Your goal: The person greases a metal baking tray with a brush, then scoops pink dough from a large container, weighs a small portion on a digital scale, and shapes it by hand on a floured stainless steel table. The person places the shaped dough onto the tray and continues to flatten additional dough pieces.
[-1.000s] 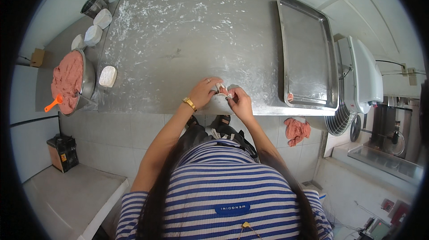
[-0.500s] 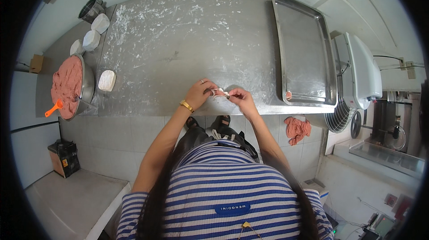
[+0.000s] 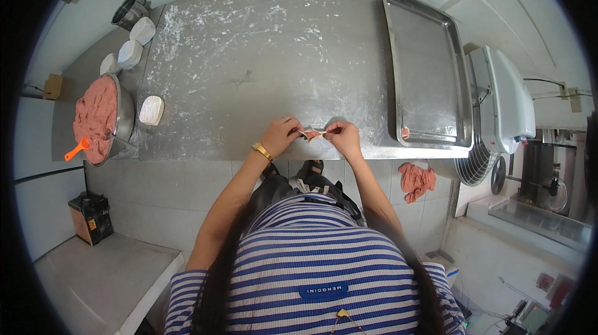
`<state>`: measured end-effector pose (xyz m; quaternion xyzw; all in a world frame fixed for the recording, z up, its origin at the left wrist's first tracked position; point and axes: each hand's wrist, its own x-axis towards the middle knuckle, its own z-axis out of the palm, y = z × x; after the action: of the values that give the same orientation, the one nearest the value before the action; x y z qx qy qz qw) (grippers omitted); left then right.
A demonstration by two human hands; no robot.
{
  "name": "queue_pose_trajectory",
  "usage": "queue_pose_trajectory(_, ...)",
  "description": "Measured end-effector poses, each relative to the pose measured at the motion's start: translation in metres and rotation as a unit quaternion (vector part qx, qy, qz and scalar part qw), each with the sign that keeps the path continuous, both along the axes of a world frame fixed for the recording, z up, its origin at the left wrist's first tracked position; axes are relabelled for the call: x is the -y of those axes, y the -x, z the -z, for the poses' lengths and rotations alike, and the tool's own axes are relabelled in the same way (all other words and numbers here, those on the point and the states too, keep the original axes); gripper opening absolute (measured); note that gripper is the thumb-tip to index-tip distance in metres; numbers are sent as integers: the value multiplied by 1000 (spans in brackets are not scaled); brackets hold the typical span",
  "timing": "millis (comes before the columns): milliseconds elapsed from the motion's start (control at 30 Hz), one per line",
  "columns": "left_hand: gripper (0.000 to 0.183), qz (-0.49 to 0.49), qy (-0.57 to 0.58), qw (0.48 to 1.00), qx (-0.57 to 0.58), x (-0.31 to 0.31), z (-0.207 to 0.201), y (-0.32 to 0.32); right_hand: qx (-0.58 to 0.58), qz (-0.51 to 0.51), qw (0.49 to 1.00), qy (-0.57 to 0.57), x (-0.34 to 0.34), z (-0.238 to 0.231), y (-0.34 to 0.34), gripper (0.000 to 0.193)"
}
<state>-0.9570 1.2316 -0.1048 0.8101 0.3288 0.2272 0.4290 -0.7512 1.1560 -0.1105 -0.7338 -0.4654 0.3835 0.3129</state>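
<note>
Near the front edge of the metal table, a thin pale dumpling wrapper with pink filling (image 3: 313, 135) is stretched between my hands. My left hand (image 3: 280, 134) pinches one end of it, with a gold watch at the wrist. At the other end, my right hand (image 3: 344, 139) has its fingers closed on the wrapper. A single stack of wrappers (image 3: 151, 110) lies on the left of the table. Beyond it, a steel bowl (image 3: 127, 117) holds pink minced meat (image 3: 96, 114), with an orange-handled spoon (image 3: 78, 148) at its near side.
On the right stands a large steel tray (image 3: 391, 54) with one small pinkish piece (image 3: 405, 132) in its near corner. More wrapper stacks (image 3: 130, 54) and a steel pot (image 3: 130, 13) sit back left. A white machine (image 3: 501, 98) is beyond the tray. A pink cloth (image 3: 417, 181) lies below the table edge.
My hands have drawn slightly apart, pulling the wrapper's ends outward, and more of the pink filling shows between them. The view has shifted slightly.
</note>
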Motion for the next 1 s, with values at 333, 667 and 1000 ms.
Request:
queue_pose_trajectory(333, 9, -38, -24, 999, -17, 8, 11, -9, -216, 149, 965, 0, -4, 2, 14, 14)
queue_pose_trajectory(667, 9, -54, -4, 997, -54, 14, 6, -4, 63, 14, 989, -134, 5, -5, 15, 19)
queue_pose_trajectory(1000, 9, -59, -8, 997, -44, 14, 7, -2, 88, -63, 982, -153, -3, -7, 12, 22)
